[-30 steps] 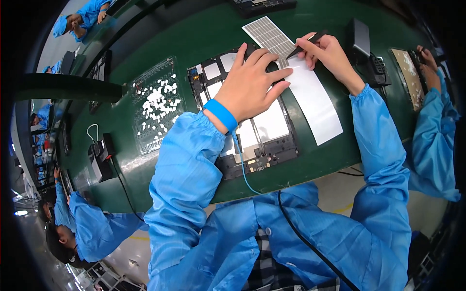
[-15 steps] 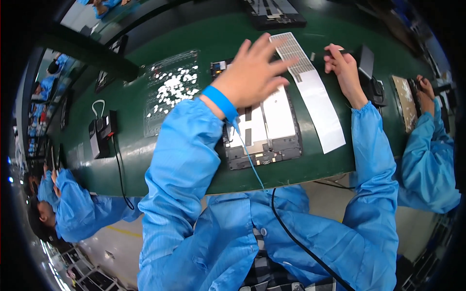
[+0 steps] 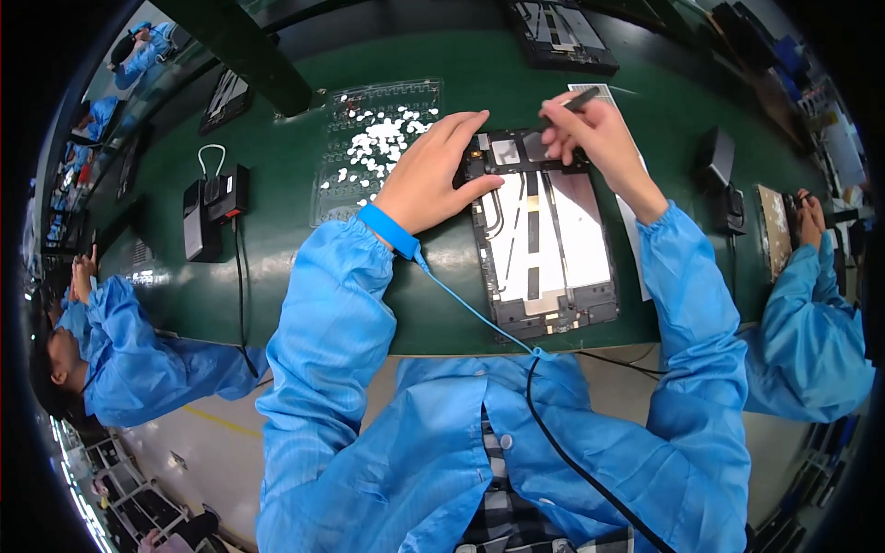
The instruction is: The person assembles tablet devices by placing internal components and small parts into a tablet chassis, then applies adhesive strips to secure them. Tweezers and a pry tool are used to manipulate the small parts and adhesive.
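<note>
The left hand (image 3: pixel 426 180) lies spread, fingers loosely apart, palm down on the upper left corner of the opened tablet (image 3: pixel 544 244), thumb pressed to its left edge; the right hand (image 3: pixel 595 138) is curled narrow around a thin dark tool (image 3: pixel 570 101), its tip at the tablet's top edge; the tablet lies back-off at centre frame on the green bench (image 3: pixel 277 276), showing pale silver panels, dark strips and small boards along top and bottom; both hands sit over its upper end, its lower end bare; a blue wrist strap (image 3: pixel 389 230) rings the left wrist; a clear tray of small white parts (image 3: pixel 373 147) lies just left of the left hand.
</note>
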Demonstrator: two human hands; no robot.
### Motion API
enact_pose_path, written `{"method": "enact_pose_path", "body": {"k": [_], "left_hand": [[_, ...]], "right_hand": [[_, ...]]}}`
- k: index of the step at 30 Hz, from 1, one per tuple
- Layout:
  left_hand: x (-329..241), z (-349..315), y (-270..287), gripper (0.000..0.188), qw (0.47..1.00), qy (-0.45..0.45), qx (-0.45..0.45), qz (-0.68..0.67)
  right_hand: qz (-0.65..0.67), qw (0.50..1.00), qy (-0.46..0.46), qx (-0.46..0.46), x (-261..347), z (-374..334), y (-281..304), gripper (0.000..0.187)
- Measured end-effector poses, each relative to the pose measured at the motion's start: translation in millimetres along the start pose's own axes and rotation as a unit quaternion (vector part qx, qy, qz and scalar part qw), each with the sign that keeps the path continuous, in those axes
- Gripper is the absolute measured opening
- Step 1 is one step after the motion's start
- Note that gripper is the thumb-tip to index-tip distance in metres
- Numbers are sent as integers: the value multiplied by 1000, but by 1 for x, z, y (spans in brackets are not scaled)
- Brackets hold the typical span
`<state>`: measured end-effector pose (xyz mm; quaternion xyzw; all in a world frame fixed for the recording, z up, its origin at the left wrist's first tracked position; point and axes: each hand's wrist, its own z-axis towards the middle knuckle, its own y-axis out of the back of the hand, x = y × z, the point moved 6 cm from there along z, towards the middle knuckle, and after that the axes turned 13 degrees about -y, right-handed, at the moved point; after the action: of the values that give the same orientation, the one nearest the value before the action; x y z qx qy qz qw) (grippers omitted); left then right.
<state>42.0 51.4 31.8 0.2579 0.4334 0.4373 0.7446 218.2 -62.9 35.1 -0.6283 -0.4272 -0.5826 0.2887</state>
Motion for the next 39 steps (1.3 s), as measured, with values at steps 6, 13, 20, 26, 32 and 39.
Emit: {"method": "enact_pose_path", "body": {"k": [6, 13, 20, 26, 32, 39], "left_hand": [[-7, -2, 1, 63, 1000, -10, -22, -17], [-10, -1, 4, 54, 997, -43, -41, 46], [-11, -1, 5, 40, 999, -4, -15, 30], [-19, 3, 3, 28, 995, -65, -18, 67], [-20, 2, 2, 29, 993, -83, -6, 80], [-14, 2, 4, 37, 999, -9, -14, 35]], "right_hand": [[-6, 999, -28, -38, -15, 11, -14, 28], [-14, 999, -14, -39, -15, 11, -14, 31], [-37, 999, -2, -35, -16, 12, -15, 34], [-59, 998, 11, -36, -15, 11, -16, 34], [-40, 998, 21, -38, -16, 10, -18, 28], [-13, 999, 19, -26, -17, 12, -15, 28]]}}
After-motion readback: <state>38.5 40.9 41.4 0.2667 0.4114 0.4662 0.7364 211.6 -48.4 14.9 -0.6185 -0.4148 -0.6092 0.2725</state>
